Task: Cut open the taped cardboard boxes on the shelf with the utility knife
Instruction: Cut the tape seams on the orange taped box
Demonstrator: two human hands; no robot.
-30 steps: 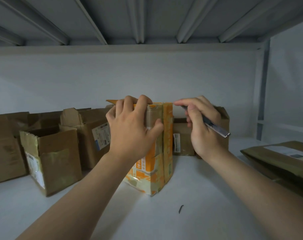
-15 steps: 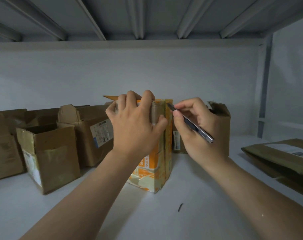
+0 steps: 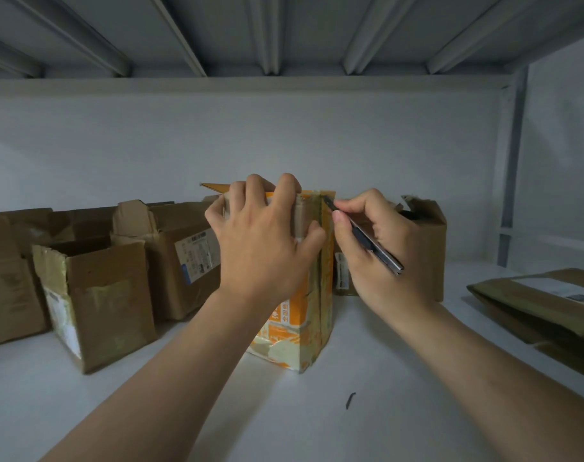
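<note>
— The orange-and-white taped cardboard box [image 3: 300, 318], where have you got it?
— Upright on the white shelf [image 3: 350, 425], under my left hand [image 3: 264, 248] and just left of my right hand [image 3: 380, 271].
— Which step is this?
— The start of the cut, I'd judge. The tip of the slim dark metal utility knife [image 3: 380, 251] sits at the box's top corner, on the taped edge. Whether the blade has bitten in, I cannot tell.
— And your hands?
— The left is curled over the top, fingers hooked behind the rim and thumb pressed on the near face, clamping the box steady. The right is closed round the knife like a pen, pinching it near the tip.
— Next?
— Draw the blade along the tape seam, shallow, steering away from my left thumb, which lies close to the line. The torn-open brown cardboard boxes [image 3: 100, 295], left of my left hand, look finished.
</note>
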